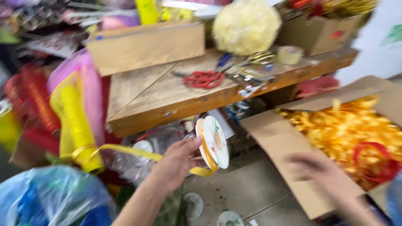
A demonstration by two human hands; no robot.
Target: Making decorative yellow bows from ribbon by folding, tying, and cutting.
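So from the head camera, the left hand is gripping a ribbon spool, white-sided with yellow ribbon wound on it, fingers closed around its edge. The spool is sitting upright in front of the desk, and a loose tail of yellow ribbon is trailing off to the left toward a yellow mesh roll. The right hand is blurring badly over the flap of a cardboard box, so I can't tell if it's open or closed. That box is holding a heap of yellow-orange ribbon bits with a red loop on top. Up on the wooden desk, red-handled scissors are lying near a fluffy cream pom-pom. A blue plastic bag is sitting bottom left.
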